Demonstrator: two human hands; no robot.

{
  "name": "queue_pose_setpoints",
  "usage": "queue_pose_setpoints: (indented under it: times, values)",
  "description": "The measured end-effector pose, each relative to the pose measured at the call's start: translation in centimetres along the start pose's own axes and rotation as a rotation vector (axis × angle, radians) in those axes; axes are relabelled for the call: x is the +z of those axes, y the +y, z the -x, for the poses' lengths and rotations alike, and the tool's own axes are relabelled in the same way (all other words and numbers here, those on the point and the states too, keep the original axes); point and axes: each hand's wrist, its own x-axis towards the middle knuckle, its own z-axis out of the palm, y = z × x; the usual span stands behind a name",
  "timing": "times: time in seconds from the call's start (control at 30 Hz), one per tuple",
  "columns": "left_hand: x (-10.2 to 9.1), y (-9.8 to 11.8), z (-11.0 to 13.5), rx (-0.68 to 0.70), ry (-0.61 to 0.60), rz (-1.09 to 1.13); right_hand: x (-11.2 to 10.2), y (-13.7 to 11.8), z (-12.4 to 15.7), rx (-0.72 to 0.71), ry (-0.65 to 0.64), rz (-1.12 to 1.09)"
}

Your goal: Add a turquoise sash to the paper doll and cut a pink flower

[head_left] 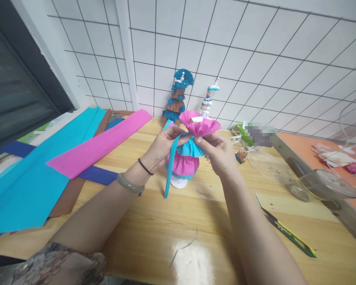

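Observation:
In the middle of the table stands a small mannequin on a white round base (178, 182), dressed in ruffled crepe paper. The dress has a pink ruffle (202, 126) on top, a turquoise ruffle (191, 148) below it and a pink skirt (184, 165) with a turquoise hem. My left hand (165, 143) is closed at the waist, pinching a narrow turquoise paper strip (170, 170) whose end hangs down. My right hand (218, 147) pinches the paper dress at the waist from the other side. The fingertips partly hide the waist.
Crepe paper sheets, turquoise (41, 174) and pink (101, 144), lie at the left. Behind stand a brown-and-blue paper-dressed figure (175, 99) and a slim white one (207, 101). At the right are scissors (290, 233) and a clear container (326, 184). A dark thread (184, 247) lies in front.

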Motion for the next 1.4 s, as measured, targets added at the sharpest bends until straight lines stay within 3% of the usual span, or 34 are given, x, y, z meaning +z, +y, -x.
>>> queue_pose_setpoints:
  times: [0.3, 0.57, 0.73, 1.03, 1.4]
  values:
    - [-0.8, 0.1, 0.1, -0.162, -0.063, 0.145, -0.3, 0.0, 0.0, 0.020, -0.012, -0.004]
    - [-0.3, 0.2, 0.2, -0.114, -0.013, 0.139, -0.2, 0.0, -0.1, 0.010, 0.044, 0.028]
    - [0.0, -0.1, 0.2, 0.057, 0.031, -0.027, 0.2, -0.2, -0.1, 0.000, 0.121, 0.079]
    - [-0.2, -0.3, 0.3, 0.481, 0.061, -0.444, 0.7, 0.1, -0.1, -0.023, 0.146, 0.061]
    - [0.4, -0.1, 0.9, 0.796, 0.089, -0.827, 0.8, 0.4, -0.1, -0.053, 0.180, 0.033]
